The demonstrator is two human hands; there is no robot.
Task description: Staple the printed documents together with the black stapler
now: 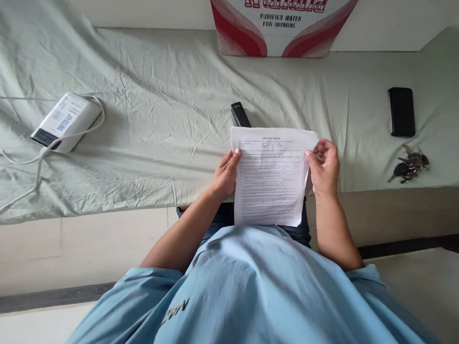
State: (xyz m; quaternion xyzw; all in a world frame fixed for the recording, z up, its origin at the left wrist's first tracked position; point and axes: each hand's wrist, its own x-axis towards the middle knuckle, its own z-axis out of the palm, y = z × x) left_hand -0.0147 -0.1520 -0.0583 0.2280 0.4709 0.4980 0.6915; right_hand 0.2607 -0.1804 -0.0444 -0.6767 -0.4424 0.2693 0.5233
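A white printed sheet of paper, perhaps more than one sheet, is held up over my lap at the table's front edge. My left hand grips its left edge, thumb on the printed face and the other fingers behind. At the upper right corner, my right hand pinches the paper between thumb and curled fingers. Small lines of text fill the page under a heading. Just behind its top edge lies a black stick-shaped object, its lower end hidden by the paper.
A pale green cloth with creases covers the table. On the left sits a white box-shaped device with a cable. To the right are a black phone-like object and a bunch of keys. A Wahaha water carton stands at the back.
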